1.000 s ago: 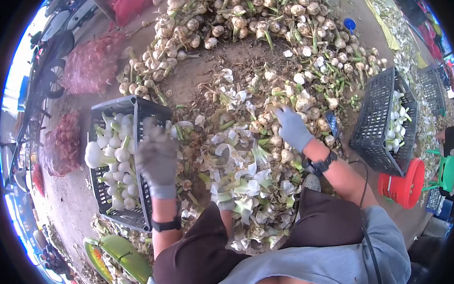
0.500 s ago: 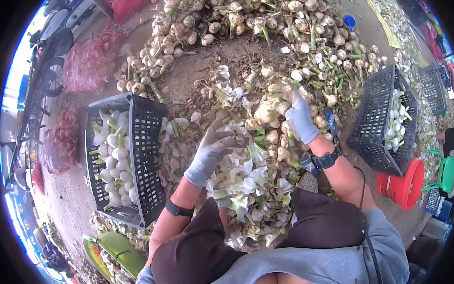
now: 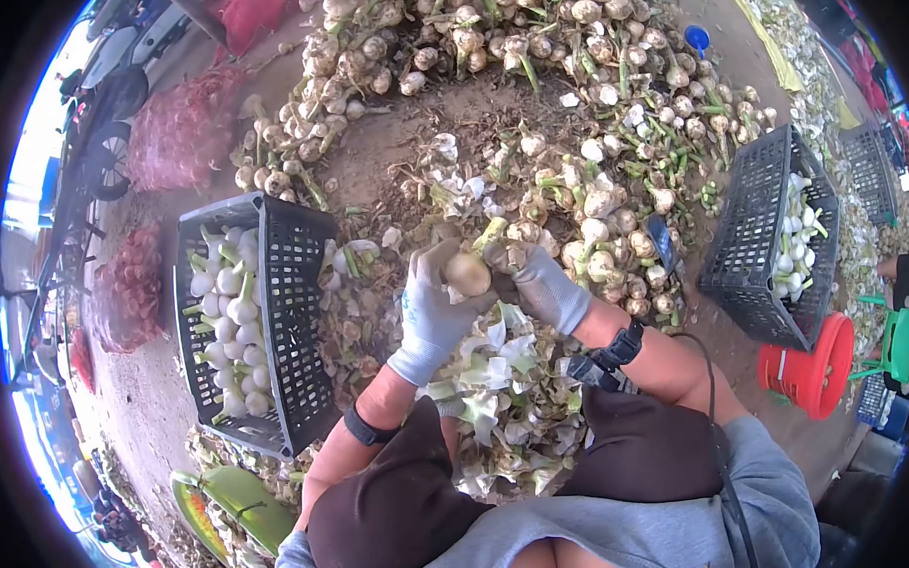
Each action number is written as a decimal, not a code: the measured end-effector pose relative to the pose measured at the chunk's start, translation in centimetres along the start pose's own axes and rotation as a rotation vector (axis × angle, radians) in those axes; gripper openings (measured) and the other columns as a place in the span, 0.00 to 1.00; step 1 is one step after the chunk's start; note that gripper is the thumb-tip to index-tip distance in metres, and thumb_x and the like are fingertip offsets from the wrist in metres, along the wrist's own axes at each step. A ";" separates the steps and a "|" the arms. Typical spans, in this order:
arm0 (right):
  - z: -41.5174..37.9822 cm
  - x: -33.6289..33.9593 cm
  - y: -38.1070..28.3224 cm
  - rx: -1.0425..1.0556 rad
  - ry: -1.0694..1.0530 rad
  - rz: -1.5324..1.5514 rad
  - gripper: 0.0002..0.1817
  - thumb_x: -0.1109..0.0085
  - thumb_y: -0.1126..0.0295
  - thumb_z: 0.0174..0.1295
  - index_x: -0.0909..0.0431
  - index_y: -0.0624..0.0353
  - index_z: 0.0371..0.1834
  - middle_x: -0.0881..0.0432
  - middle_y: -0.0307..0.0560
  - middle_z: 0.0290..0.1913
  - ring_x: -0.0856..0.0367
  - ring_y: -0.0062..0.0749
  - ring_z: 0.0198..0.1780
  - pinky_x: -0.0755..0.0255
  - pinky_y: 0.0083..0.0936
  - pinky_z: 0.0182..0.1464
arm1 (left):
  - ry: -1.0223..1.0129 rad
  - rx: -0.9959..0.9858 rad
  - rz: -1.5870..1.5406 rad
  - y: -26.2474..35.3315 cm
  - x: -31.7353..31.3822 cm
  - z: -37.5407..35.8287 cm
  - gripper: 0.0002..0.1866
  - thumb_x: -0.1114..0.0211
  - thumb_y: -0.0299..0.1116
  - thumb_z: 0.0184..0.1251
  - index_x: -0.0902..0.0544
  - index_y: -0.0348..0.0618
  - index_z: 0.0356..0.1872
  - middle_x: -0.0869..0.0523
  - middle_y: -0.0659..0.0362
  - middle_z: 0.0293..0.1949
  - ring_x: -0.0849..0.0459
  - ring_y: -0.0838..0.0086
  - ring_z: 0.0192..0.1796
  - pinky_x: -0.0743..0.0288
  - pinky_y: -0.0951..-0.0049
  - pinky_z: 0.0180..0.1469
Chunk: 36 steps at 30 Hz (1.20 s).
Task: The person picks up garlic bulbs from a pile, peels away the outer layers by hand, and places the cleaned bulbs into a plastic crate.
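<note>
In front of my knees, my left hand, in a pale work glove, is wrapped round a garlic bulb whose short green stem points up and to the right. My gloved right hand meets it from the other side, its fingers closed at the bulb near the stem; my fingers partly hide what they pinch. Below both hands lies a heap of peeled white and green garlic skins. Just beyond the right hand are unpeeled garlic bulbs with dirty outer skins.
A black crate of cleaned garlic stands on the left, another black crate on the right. A large garlic pile curves across the far side. Beside the right crate are a red bucket and a green stool. Mesh sacks lie left.
My right hand has come from the bulb pile in toward my left hand. Both hands now meet at a garlic bulb; the left hand was empty with its fingers apart before.
</note>
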State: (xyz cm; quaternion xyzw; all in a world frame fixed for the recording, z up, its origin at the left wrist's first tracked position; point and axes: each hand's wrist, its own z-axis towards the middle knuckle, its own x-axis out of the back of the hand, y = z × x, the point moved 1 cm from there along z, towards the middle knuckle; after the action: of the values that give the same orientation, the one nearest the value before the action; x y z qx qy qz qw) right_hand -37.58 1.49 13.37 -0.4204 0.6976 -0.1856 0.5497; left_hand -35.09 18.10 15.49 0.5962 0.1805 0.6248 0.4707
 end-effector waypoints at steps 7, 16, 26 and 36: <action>0.2 0.2 -1.4 0.027 -0.093 -0.443 0.21 0.44 0.50 0.68 0.22 0.60 0.38 0.27 0.33 0.23 0.30 0.16 0.24 0.36 0.17 0.27 | -0.060 0.532 -0.636 -0.2 0.9 -0.4 0.29 0.26 0.34 0.53 0.26 0.34 0.55 0.18 0.55 0.47 0.17 0.68 0.44 0.23 0.69 0.48; 1.3 1.9 -1.6 0.467 -0.100 -0.626 0.14 0.37 0.64 0.63 0.24 0.61 0.46 0.22 0.38 0.39 0.22 0.23 0.39 0.23 0.23 0.43 | -0.162 0.622 -1.530 -4.2 0.3 -1.0 0.25 0.37 0.45 0.66 0.26 0.38 0.57 0.18 0.52 0.50 0.17 0.64 0.47 0.21 0.67 0.50; 1.6 1.6 1.7 0.251 -0.074 -0.432 0.14 0.42 0.72 0.65 0.23 0.64 0.52 0.18 0.40 0.42 0.21 0.21 0.39 0.25 0.18 0.43 | -0.244 0.515 -1.185 -3.4 1.1 -1.0 0.26 0.34 0.37 0.62 0.27 0.37 0.59 0.20 0.54 0.54 0.19 0.70 0.53 0.22 0.67 0.53; 2.8 1.3 0.4 0.290 -0.063 -0.772 0.17 0.38 0.69 0.63 0.23 0.66 0.53 0.17 0.41 0.48 0.24 0.18 0.48 0.29 0.19 0.53 | -0.039 0.326 -0.804 -1.3 0.0 -0.6 0.34 0.32 0.33 0.57 0.33 0.43 0.66 0.19 0.57 0.49 0.19 0.75 0.42 0.20 0.75 0.41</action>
State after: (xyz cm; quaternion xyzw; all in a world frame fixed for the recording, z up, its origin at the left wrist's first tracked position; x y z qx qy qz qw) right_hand -35.18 1.27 11.37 -0.5749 0.4381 -0.4617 0.5143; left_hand -35.18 18.93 14.37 0.5568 0.4858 0.3439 0.5794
